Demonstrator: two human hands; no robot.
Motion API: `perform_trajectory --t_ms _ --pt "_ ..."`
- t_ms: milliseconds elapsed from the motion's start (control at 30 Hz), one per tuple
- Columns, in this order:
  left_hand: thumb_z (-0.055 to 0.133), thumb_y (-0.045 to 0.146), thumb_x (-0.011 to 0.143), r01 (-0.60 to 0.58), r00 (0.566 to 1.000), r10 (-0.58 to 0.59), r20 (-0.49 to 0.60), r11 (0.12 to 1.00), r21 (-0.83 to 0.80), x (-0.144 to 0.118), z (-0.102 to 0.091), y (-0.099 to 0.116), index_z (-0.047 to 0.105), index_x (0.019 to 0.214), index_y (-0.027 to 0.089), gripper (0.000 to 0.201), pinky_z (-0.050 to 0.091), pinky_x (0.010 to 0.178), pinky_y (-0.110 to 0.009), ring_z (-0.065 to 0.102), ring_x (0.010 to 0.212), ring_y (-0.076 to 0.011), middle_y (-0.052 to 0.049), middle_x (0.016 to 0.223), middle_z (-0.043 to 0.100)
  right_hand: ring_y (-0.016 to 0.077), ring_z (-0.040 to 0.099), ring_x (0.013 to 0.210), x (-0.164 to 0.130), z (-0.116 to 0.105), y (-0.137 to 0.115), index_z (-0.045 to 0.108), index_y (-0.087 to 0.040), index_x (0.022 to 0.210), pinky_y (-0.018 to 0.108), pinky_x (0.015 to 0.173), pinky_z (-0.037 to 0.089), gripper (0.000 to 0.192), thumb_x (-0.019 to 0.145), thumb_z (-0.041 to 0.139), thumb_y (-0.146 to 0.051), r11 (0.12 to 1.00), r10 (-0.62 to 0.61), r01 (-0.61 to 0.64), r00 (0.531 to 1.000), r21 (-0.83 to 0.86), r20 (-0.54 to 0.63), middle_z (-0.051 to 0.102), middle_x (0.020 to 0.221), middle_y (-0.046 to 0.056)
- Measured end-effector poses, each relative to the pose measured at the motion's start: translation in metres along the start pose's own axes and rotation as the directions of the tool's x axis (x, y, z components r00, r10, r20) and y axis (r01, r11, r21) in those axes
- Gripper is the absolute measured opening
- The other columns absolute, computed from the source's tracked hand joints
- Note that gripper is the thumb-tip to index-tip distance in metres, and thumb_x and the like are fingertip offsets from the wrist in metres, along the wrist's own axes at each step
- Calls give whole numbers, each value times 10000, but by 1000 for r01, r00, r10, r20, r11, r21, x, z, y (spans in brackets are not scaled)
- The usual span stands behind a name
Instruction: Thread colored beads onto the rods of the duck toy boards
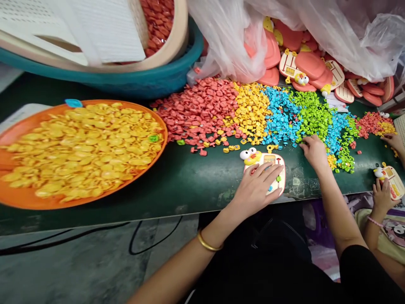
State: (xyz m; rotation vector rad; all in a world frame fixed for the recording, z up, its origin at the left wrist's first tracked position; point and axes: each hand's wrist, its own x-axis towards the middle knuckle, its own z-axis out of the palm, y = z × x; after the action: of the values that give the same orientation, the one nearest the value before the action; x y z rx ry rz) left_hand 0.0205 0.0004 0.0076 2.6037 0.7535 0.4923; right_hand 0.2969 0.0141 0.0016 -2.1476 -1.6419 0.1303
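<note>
I had my left hand point(257, 181) spread open over a cream, rounded plastic board point(279, 165); my right hand point(316, 154) curled beside lime-green plastic pieces point(311, 115), its hold unclear from here.

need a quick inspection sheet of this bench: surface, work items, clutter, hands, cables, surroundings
Surface: dark green tabletop, scuffed near the front edge
Work items: bird-faced toy panel; red pieces, yellow pieces, blue pieces and green pieces piled behind
Clutter: stray green piece among flat yellow parts in the orange tray
Hands: left hand over the panel; right hand at the piles, grip unclear
Cables: black cables below the table's front edge
Surroundings: teal basin, plastic bags, co-worker's hand at a similar panel
</note>
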Motion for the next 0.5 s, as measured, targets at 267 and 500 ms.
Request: perform_trajectory --t_ms 267,500 --pt "522 458 963 17 1000 -17 8 999 -47 1 0 1 539 1405 247 490 326 1092 -441 490 1351 -263 -48 1449 572 230 584 843 -41 -9 -19 595 -176 1034 353 774 467 186 962 450 -267 993 -38 40 999 115 -22 626 940 101" --pt "561 452 940 29 999 -30 -19 996 -80 1 4 0 568 1372 224 488 331 1102 -443 502 1339 -260 -49 1404 611 193 557 876 -65 4 -80 531 -221 922 322 814 472 188 990 356 -224 923 -148 137 989 359 2 580 915 57"
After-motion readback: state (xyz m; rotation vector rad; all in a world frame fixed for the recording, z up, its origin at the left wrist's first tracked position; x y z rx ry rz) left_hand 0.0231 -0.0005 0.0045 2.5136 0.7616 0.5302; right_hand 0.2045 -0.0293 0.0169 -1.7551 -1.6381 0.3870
